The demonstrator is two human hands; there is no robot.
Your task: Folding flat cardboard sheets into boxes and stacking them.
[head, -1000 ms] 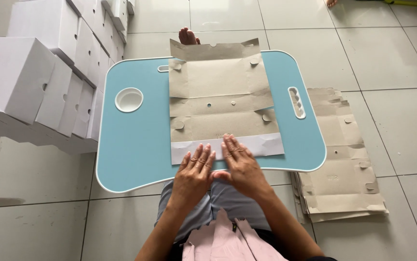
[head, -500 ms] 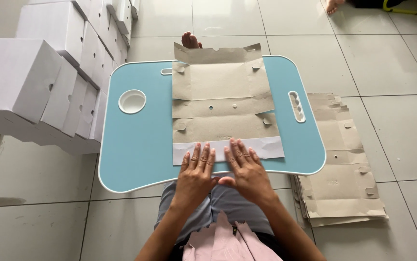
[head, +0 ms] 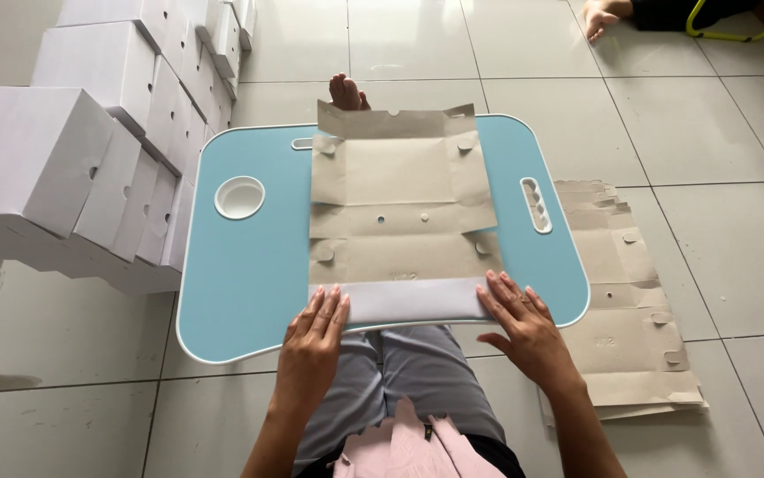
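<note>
Left hand (head: pixel 313 341) and right hand (head: pixel 523 323) lie flat and open on the ends of the cardboard sheet's (head: pixel 399 208) near flap, folded over white. The remaining flaps lie unfolded on the blue table (head: pixel 245 292). More flat sheets (head: pixel 634 336) wait at 3 o'clock; finished white boxes (head: pixel 72 168) stand at 10 o'clock.

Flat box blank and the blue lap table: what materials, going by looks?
Box blank: looks like thin paperboard, matte grey-brown inside, white on the folded-up near flap; creases and die-cut tabs show. Lap table: probably plastic or laminated board, smooth light blue with a white rim.
</note>
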